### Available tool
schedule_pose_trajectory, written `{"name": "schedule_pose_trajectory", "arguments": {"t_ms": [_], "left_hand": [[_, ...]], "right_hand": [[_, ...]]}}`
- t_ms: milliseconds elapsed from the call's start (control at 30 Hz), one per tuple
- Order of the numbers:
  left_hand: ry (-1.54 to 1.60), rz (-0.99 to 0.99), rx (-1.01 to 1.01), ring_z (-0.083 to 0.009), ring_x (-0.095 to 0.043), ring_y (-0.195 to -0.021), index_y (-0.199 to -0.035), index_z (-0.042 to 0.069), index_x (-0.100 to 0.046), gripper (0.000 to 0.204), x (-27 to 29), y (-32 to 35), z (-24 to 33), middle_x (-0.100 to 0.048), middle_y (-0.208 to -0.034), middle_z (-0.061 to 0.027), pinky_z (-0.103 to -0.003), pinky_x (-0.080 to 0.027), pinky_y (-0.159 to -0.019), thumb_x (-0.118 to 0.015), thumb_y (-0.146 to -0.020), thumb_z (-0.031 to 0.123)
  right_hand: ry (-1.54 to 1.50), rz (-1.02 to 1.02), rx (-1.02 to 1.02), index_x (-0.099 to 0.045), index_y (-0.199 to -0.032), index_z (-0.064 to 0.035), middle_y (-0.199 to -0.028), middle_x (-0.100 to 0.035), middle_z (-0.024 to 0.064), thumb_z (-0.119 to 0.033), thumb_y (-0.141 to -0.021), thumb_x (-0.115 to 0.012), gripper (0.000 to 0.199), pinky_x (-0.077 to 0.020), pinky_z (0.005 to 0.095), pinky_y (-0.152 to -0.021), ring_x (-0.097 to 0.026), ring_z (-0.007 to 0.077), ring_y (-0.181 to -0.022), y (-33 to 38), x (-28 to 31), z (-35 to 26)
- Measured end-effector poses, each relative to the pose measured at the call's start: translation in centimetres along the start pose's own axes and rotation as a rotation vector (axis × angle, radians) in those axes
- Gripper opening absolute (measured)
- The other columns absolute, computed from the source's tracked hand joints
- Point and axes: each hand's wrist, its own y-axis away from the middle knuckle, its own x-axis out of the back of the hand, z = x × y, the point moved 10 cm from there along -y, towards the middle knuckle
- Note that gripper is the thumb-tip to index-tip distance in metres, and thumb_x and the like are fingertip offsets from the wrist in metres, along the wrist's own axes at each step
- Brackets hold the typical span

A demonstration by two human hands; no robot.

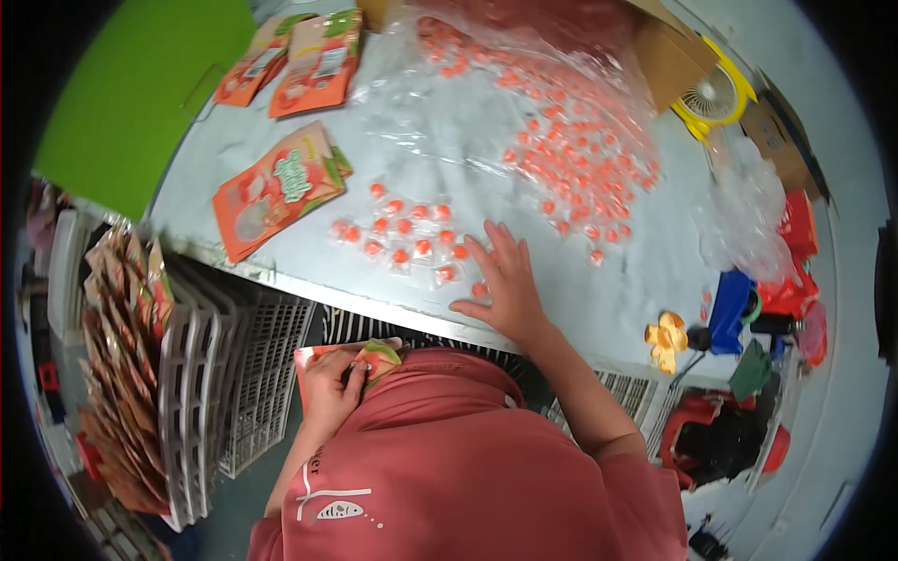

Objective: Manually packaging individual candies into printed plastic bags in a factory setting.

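Note:
My left hand (pixel 335 385) is closed on an orange and green printed pouch (pixel 382 356), held low against my waist just off the table's near edge. Over the table, my right hand (pixel 510 288) has its fingers spread and seems to grip nothing. Beside its fingertips lies a small loose group of clear-wrapped orange-red candies (pixel 404 226), one of them close under the thumb. Farther right, a larger heap of the same candies (pixel 580 173) spreads out of a big clear plastic bag (pixel 412 89). Two or so matching pouches (pixel 271 192) rest flat left of the small group.
More pouches (pixel 316 70) lie at the far left beside a green panel (pixel 122 103). White crates (pixel 192 374) with upright pouches (pixel 122 355) stand lower left. A yellow fan (pixel 713 98), a cardboard box (pixel 669 61), clear plastic bags (pixel 744 210) and a blue object (pixel 730 313) line the right.

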Motion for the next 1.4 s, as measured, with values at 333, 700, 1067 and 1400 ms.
{"name": "schedule_pose_trajectory", "arguments": {"t_ms": [333, 700, 1067, 1400], "left_hand": [[-0.094, 0.149, 0.024, -0.0281, -0.069, -0.083, -0.092, 0.004, -0.071, 0.014, 1.7, 3.1, -0.9, -0.072, -0.094, -0.0108, -0.04, -0.052, -0.072, -0.068, -0.079, 0.009], [-0.023, 0.193, 0.001, -0.0297, -0.065, -0.096, -0.1, 0.005, -0.07, 0.019, 2.9, 3.1, 0.2, -0.068, -0.098, -0.0101, -0.04, -0.052, -0.081, -0.067, -0.083, 0.012], [0.008, 0.314, 0.043, -0.0311, -0.063, -0.097, -0.1, 0.004, -0.072, 0.017, 8.5, 2.6, 0.0, -0.067, -0.103, -0.0111, -0.041, -0.051, -0.082, -0.069, -0.087, 0.014], [-0.018, 0.408, -0.051, -0.0297, -0.062, -0.093, -0.105, 0.005, -0.071, 0.019, 9.2, 0.8, 2.5, -0.066, -0.106, -0.0119, -0.04, -0.05, -0.082, -0.067, -0.088, 0.011]], "right_hand": [[0.127, -0.085, 0.202, -0.043, -0.148, -0.0122, -0.15, -0.039, 0.0195, -0.045, -0.059, -0.087, 0.104, -0.0276, 0.0605, -0.109, -0.035, 0.0424, -0.139, -7.8, -4.8, -3.1], [0.151, -0.067, 0.158, -0.046, -0.147, -0.0193, -0.153, -0.035, 0.0182, -0.035, -0.067, -0.084, 0.09, -0.0194, 0.0644, -0.113, -0.029, 0.0401, -0.143, -9.2, -4.0, -2.3], [0.172, 0.094, 0.415, -0.067, -0.108, -0.0112, -0.107, -0.06, 0.009, -0.013, -0.078, -0.071, 0.03, -0.0461, 0.0437, -0.085, -0.056, 0.0304, -0.1, -9.7, -4.3, -5.8], [-0.319, 0.162, 0.185, -0.068, -0.095, -0.0046, -0.08, -0.059, 0.0029, -0.004, -0.083, -0.07, 0.013, -0.0486, 0.0326, -0.061, -0.055, 0.0169, -0.069, -10.8, -4.2, 0.4]]}}
